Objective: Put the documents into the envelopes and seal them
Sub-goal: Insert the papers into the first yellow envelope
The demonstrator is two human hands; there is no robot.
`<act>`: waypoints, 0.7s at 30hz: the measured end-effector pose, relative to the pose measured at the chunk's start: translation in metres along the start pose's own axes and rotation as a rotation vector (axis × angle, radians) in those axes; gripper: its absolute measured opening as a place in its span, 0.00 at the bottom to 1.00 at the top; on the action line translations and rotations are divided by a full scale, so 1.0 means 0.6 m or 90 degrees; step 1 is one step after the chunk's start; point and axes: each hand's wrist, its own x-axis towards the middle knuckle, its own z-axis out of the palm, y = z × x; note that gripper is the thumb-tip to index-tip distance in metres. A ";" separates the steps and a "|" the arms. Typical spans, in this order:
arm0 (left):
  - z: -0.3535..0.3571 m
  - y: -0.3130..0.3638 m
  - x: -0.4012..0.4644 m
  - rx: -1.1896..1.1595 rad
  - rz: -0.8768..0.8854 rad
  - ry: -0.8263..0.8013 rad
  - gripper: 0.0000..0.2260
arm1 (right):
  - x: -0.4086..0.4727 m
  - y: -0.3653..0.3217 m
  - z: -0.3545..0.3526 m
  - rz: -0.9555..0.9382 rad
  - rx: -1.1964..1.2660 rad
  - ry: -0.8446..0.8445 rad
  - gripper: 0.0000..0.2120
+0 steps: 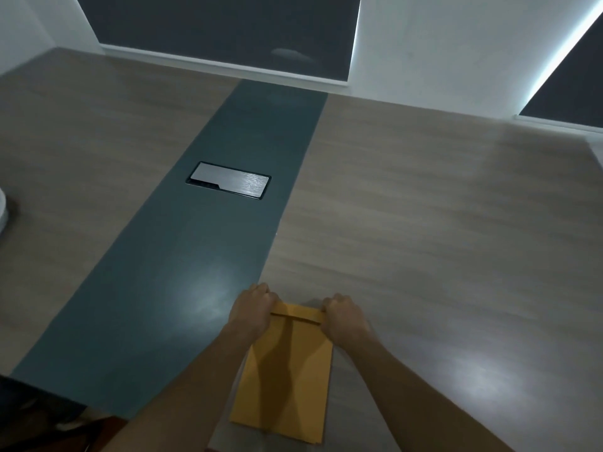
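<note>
Wood-grain table (424,207) fills the view, bare out to the far wall, with a dark green strip (202,256) running down its middle and a metal cable hatch (228,180) set into it. Near the front edge lies a tan envelope (287,370), lengthwise away from the person, flap end farthest. Both forearms reach forward over it. The left hand (253,309) and right hand (342,316) curl their fingers onto the flap's two corners, gripping it.
</note>
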 end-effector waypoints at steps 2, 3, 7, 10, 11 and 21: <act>-0.003 0.007 0.003 -0.007 0.012 -0.002 0.18 | -0.003 0.012 0.000 -0.004 0.013 0.032 0.13; -0.005 0.012 0.005 -0.019 0.015 -0.002 0.17 | -0.006 0.022 -0.001 -0.001 0.027 0.049 0.13; -0.016 0.054 0.017 -0.126 0.023 -0.002 0.12 | -0.024 0.078 -0.007 0.055 0.139 0.058 0.10; -0.015 0.113 0.031 -0.228 0.036 0.011 0.10 | -0.052 0.139 -0.012 0.110 0.220 0.061 0.10; -0.013 0.136 0.036 -0.260 0.041 0.014 0.10 | -0.062 0.160 -0.013 0.126 0.243 0.068 0.10; 0.044 0.422 0.054 -0.180 0.137 0.006 0.21 | -0.188 0.400 -0.015 0.288 0.353 0.158 0.10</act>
